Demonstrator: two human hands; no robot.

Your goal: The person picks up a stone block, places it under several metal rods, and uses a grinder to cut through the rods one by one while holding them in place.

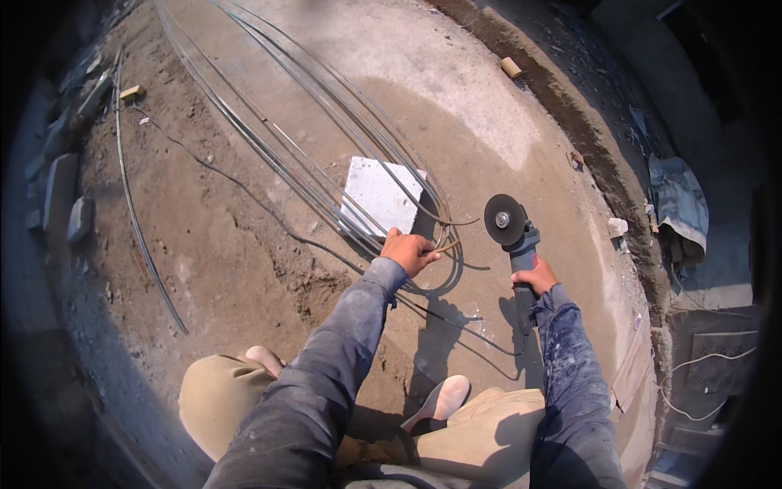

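My right hand is wrapped round the body of an angle grinder, holding it above the ground with its dark cutting disc at the far end. Whether the disc spins cannot be told. To the left, my left hand is closed on a thin steel rod, whose brownish end sticks out past the fingers. Beside that hand, a bundle of long steel rods bends back in a loop. The rods pass over a white block lying on the ground just beyond my left hand.
A dark cable runs over the loose soil on the left and under the rods. Another rod lies farther left. A trench-like edge curves along the right, with a sack beyond it. My shoe is below the hands.
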